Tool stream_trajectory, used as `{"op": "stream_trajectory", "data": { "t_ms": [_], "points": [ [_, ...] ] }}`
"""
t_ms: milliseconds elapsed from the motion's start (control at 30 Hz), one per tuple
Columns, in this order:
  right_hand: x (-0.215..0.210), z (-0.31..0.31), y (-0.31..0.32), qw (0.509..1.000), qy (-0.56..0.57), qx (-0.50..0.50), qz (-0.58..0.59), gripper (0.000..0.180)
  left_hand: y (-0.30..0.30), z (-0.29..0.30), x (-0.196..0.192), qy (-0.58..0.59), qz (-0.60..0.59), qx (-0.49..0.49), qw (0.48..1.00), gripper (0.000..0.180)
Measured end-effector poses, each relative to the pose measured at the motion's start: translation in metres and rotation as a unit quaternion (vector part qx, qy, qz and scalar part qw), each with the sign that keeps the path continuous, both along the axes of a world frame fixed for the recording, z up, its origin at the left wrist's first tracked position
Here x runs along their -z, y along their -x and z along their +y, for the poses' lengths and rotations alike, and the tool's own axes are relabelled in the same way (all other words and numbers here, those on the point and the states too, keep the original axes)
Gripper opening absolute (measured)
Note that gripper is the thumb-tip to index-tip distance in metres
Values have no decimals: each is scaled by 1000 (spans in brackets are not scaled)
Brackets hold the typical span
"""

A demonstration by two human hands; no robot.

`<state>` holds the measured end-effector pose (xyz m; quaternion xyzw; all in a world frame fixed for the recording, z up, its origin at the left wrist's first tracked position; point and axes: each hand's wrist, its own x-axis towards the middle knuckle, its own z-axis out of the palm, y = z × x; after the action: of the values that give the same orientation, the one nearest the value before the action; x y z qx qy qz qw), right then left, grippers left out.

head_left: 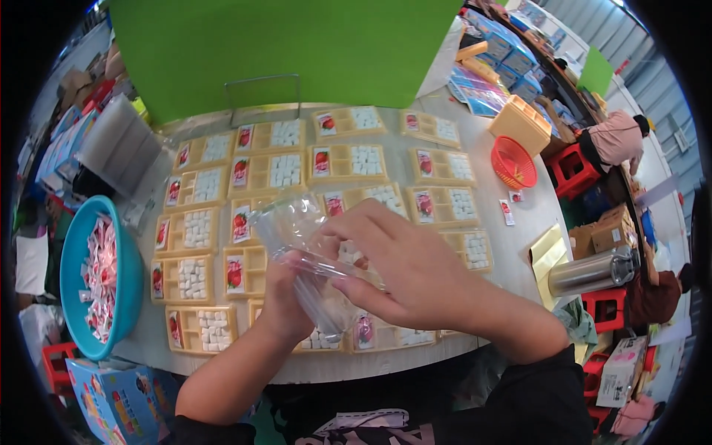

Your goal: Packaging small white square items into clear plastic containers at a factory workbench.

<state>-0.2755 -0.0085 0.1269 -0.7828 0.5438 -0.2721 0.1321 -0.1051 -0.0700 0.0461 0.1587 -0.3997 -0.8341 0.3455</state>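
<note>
both hands meet at the centre of the frame over the tabletop [512, 245], working a clear plastic bag [300, 245]. the right hand [404, 271] has its grip pinching the bag's edge; the left hand [285, 300] has its grip closed around the bag lower down. the bag's long axis runs from upper left to lower centre, its loose end pointing to the upper left. the yellow trays [196, 230] already hold white cubes and red packets; the bag looks unfilled, so bagging seems barely begun.

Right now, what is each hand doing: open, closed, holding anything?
Left hand: closed on the clear plastic bag from below.
Right hand: fingers pinching the same bag's upper edge.
</note>
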Motion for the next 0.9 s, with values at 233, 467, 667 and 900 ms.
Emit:
{"op": "stream_trajectory", "data": {
  "t_ms": [233, 467, 667, 900],
  "points": [
    [3, -8, 7, 998, -34, -40, -34, 62, 2, 0, 2, -50, 56, -2, 997, 71],
    [19, -16, 22, 937, -183, -93, -284, 74, 1, -1, -1, -16, 47, -3, 999, 74],
    [16, -22, 23, 861, -238, -55, -447, 82, 1, -2, -2, -11, 67, -9, 998, 79],
    [30, -31, 26, 866, -230, -63, -440, 92, 3, -3, -10, -3, -7, -17, 1000, 84]
  ]
}}
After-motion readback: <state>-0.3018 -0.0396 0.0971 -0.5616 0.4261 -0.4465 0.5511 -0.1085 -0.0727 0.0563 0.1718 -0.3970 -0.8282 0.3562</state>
